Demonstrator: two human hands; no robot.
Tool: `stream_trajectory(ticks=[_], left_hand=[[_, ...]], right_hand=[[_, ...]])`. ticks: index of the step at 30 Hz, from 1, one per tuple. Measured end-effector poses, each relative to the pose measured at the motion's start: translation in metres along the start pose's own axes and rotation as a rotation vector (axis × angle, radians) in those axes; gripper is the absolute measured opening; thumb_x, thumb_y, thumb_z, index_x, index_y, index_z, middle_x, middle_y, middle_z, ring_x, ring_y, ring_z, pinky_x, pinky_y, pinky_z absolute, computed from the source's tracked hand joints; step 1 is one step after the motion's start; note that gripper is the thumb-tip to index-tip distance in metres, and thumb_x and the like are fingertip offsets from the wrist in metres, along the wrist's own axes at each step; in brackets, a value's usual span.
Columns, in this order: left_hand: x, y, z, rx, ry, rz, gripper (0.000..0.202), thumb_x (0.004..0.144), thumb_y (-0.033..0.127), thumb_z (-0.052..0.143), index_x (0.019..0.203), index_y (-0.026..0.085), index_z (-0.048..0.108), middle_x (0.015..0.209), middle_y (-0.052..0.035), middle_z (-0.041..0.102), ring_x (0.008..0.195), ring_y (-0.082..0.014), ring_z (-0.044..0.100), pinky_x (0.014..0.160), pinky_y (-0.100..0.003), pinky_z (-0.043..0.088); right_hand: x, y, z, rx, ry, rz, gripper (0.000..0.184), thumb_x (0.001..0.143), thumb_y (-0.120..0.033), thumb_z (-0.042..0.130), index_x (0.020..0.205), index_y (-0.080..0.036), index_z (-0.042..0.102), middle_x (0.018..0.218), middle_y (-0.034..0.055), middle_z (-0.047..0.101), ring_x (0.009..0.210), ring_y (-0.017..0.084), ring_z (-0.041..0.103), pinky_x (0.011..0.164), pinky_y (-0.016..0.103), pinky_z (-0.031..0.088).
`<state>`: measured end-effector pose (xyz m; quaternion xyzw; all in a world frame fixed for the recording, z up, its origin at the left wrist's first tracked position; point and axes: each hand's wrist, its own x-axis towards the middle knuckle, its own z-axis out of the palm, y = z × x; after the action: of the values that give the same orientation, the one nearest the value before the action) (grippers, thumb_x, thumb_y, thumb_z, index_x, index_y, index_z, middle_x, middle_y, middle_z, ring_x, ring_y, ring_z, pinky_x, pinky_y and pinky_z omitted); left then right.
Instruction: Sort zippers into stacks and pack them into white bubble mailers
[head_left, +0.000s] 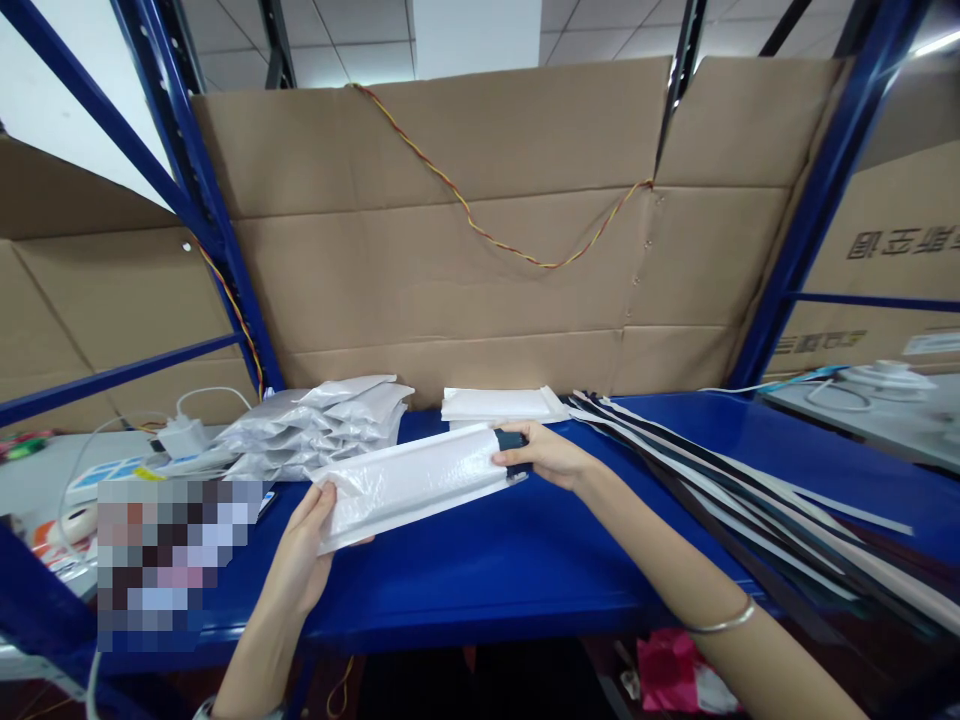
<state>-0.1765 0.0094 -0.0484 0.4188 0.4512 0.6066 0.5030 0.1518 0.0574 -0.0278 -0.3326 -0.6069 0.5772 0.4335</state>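
A long white bubble-wrap pouch (pixel 416 483) hangs just above the blue shelf (pixel 480 570), held between both hands. My left hand (pixel 304 550) grips its near left end, fingers closed under it. My right hand (pixel 544 455) pinches the far right end, where a dark object (pixel 511 440) sticks out of the pouch's mouth. A bracelet (pixel 724 622) sits on my right wrist.
A heap of filled white pouches (pixel 315 430) lies at the left back. A flat stack of empty white pouches (pixel 499 404) rests behind the hands. Long black and white strips (pixel 750 490) fan out on the right. Cardboard (pixel 480 230) lines the back; blue uprights (pixel 817 190) flank it.
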Motion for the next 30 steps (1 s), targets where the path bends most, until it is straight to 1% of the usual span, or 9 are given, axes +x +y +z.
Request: stream_trajectory(ticks=[3,6,12,15,17,21,24,27,30], left_hand=[[0.003,0.003,-0.011,-0.029,0.013,0.016,0.025,0.082,0.022,0.062,0.107,0.02,0.063,0.101,-0.004,0.065,0.072,-0.0154,0.065,0.054,-0.022,0.057],[0.005,0.007,-0.025,-0.036,0.047,0.029,0.023,0.079,0.018,0.064,0.102,0.018,0.064,0.092,-0.0027,0.066,0.066,-0.0137,0.064,0.051,-0.021,0.056],[0.009,0.017,-0.053,-0.024,0.047,0.04,0.025,0.076,0.017,0.067,0.101,0.017,0.064,0.087,-0.0013,0.066,0.064,-0.014,0.064,0.054,-0.021,0.056],[0.011,0.022,-0.064,-0.013,0.083,0.078,0.025,0.081,0.016,0.062,0.105,0.02,0.063,0.09,0.0005,0.067,0.067,-0.0153,0.065,0.054,-0.024,0.057],[0.011,0.024,-0.065,-0.031,0.1,0.096,0.027,0.083,0.012,0.057,0.109,0.019,0.062,0.093,0.0004,0.067,0.067,-0.0153,0.064,0.053,-0.023,0.057],[0.008,0.02,-0.047,-0.075,0.113,0.062,0.031,0.085,0.009,0.052,0.114,0.016,0.06,0.101,-0.0047,0.067,0.069,-0.0151,0.065,0.052,-0.023,0.057],[0.003,0.016,-0.025,-0.06,0.094,-0.014,0.03,0.088,0.014,0.053,0.117,0.017,0.059,0.107,-0.009,0.066,0.072,-0.0174,0.067,0.053,-0.026,0.058],[-0.002,0.013,-0.005,-0.046,0.092,-0.101,0.032,0.088,0.015,0.053,0.12,0.018,0.058,0.113,-0.0106,0.065,0.079,-0.0209,0.069,0.058,-0.03,0.06],[-0.008,0.009,0.011,-0.066,0.1,-0.13,0.034,0.088,0.012,0.052,0.121,0.018,0.056,0.115,-0.0106,0.065,0.082,-0.0219,0.069,0.061,-0.033,0.061]], right_hand=[[-0.012,0.0,-0.014,0.012,0.073,0.012,0.037,0.059,-0.025,0.081,0.093,-0.016,0.069,0.091,0.0063,0.069,0.079,0.016,0.063,0.072,0.028,0.05],[-0.028,-0.001,-0.032,-0.005,0.135,0.029,0.041,0.06,-0.026,0.08,0.098,-0.016,0.068,0.099,0.0092,0.069,0.086,0.019,0.065,0.077,0.03,0.05],[-0.068,0.003,-0.085,-0.143,0.295,0.136,0.044,0.059,-0.03,0.079,0.101,-0.019,0.068,0.105,0.0106,0.068,0.088,0.021,0.066,0.075,0.03,0.051],[-0.087,0.007,-0.104,-0.221,0.304,0.234,0.041,0.061,-0.033,0.077,0.099,-0.021,0.069,0.1,0.0104,0.07,0.086,0.022,0.066,0.076,0.032,0.051],[-0.095,0.009,-0.107,-0.27,0.264,0.285,0.039,0.063,-0.034,0.076,0.099,-0.021,0.069,0.098,0.0094,0.07,0.086,0.022,0.066,0.078,0.032,0.05],[-0.097,0.005,-0.095,-0.457,0.157,0.253,0.04,0.067,-0.039,0.073,0.102,-0.02,0.068,0.1,0.0065,0.069,0.095,0.025,0.063,0.084,0.035,0.048],[-0.09,-0.003,-0.091,-0.706,0.096,0.141,0.051,0.068,-0.044,0.071,0.113,-0.021,0.065,0.109,0.0062,0.066,0.104,0.028,0.059,0.091,0.038,0.045],[-0.084,-0.013,-0.084,-1.106,0.216,0.018,0.073,0.067,-0.047,0.072,0.132,-0.023,0.05,0.132,0.0105,0.054,0.122,0.034,0.047,0.101,0.05,0.036],[-0.08,-0.021,-0.05,-1.385,0.367,-0.175,0.079,0.074,-0.047,0.067,0.142,-0.023,0.037,0.145,0.0146,0.037,0.133,0.036,0.032,0.103,0.058,0.029]])
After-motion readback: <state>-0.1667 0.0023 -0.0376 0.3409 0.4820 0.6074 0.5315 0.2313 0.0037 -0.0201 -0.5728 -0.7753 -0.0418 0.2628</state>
